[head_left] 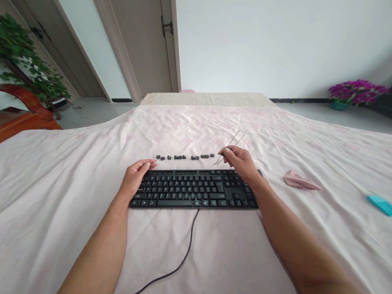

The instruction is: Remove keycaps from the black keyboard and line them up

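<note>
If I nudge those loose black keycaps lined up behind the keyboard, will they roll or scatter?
The keycaps look small and blocky, so they would probably slide or tip rather than roll. They seem light, so a brush from the right hand holding the wire puller could scatter them. The soft sheet would likely slow them.

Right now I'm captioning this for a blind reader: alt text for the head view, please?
Two bare hands rest at a black keyboard on a pale cloth: the left hand on its left end, the right hand pinching a wire puller. Loose keycaps lie in a row just beyond it.
</note>
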Tool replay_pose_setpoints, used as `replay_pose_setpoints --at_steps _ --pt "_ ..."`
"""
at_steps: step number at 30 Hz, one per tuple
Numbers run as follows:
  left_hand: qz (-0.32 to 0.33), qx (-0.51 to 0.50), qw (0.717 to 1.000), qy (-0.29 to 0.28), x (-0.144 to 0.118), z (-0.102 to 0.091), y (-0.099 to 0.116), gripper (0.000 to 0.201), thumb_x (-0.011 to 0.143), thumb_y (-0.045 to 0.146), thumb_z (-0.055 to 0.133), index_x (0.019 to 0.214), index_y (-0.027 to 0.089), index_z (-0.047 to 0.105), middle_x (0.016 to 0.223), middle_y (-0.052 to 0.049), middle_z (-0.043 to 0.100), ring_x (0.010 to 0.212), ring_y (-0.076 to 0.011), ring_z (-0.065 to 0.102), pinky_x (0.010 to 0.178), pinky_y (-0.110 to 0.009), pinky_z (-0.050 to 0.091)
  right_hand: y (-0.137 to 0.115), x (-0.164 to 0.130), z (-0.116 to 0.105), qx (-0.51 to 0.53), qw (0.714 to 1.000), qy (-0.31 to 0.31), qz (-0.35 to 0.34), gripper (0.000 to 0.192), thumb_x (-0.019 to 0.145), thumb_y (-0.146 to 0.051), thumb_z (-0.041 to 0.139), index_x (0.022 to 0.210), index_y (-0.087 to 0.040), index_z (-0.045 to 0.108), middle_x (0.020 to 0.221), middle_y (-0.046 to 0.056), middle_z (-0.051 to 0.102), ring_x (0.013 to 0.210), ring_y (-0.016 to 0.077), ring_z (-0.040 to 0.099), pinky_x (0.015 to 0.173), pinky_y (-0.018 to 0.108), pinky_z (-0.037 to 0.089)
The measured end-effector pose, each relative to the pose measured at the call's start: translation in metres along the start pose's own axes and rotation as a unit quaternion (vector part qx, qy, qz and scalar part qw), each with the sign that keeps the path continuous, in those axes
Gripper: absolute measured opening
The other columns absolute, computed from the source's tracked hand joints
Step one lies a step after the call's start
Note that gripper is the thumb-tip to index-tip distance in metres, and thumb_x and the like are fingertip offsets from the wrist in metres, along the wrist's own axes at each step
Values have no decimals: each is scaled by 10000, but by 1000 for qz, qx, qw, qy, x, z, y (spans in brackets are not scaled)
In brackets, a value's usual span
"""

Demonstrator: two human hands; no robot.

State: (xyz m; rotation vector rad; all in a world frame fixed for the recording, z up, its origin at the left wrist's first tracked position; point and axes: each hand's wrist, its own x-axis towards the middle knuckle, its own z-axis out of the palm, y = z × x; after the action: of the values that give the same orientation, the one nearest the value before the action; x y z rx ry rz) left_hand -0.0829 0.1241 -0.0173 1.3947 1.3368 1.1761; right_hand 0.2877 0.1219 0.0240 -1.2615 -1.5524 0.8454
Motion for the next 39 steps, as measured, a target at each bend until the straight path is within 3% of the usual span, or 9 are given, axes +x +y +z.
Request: replay_pose_setpoints --at_steps 5,10,18,21,24,27,32,35,39 --pt "-8 -4 1000 -2 1 0 -2 475 794 537 651 1079 159 691 1018 -98 732 1062 -261 647 1014 -404 433 11 -1 15 -9 1000 20 -10 360 894 -467 505 943 -155 680 649 -13 555 533 101 456 528 234 370" --pt "-7 -4 1000 -4 2 1 -2 492 785 548 653 1081 156 689 1036 -103 730 1072 -266 644 1006 -404 440 12 -3 14 -6 999 38 -22 363 906 -466 495 972 -156 672 651 -16 543 532 102 469 530 233 380" --pt "-12 -13 1000 -6 1 2 -3 508 765 543 669 1087 151 684 1065 -113 727 1061 -264 655 966 -393 468 19 -5 14 -23 999 10 -47 343 929 -447 462 1010 -170 649 660 -19 532 543 109 473 544 238 383" --pt "-1 25 1000 -4 3 1 1 445 793 499 644 1072 157 695 1066 -104 729 1051 -257 658 971 -386 465 20 -7 13 -59 996 3 -60 328 938 -428 441 984 -178 648 649 -18 520 571 120 485 563 243 388" --pt "49 117 991 34 6 6 13 336 814 434 618 1002 176 725 1048 -79 735 1025 -241 660 985 -370 452 16 -9 11 -95 992 -16 -76 326 949 -414 422 969 -183 650 675 -7 551 607 130 513 590 248 402" --pt "106 180 977 43 5 24 32 259 829 365 598 968 197 738 1033 -51 738 979 -214 663 956 -333 470 10 -11 10 -116 989 -33 -89 322 954 -410 418 949 -182 645 707 3 588 635 137 541 621 254 417" --pt "133 216 966 -48 0 80 62 197 819 222 597 942 218 751 977 -26 746 875 -177 673 827 -283 513 7 -12 11 -141 981 -59 -121 280 958 -373 418 927 -187 626 814 25 648 741 160 591 714 274 445" --pt "153 252 950 -107 1 111 68 219 808 185 611 960 236 760 965 -18 743 869 -170 671 825 -270 506 9 -11 12 -152 974 -81 -144 260 963 -354 413 926 -200 620 885 31 668 822 173 612 782 289 453" --pt "176 291 922 -186 13 138 64 265 804 180 619 1019 257 753 959 -8 733 874 -166 663 821 -253 483 11 -10 14 -164 967 -100 -166 241 967 -338 418 935 -211 621 904 31 662 847 178 620 804 298 458"
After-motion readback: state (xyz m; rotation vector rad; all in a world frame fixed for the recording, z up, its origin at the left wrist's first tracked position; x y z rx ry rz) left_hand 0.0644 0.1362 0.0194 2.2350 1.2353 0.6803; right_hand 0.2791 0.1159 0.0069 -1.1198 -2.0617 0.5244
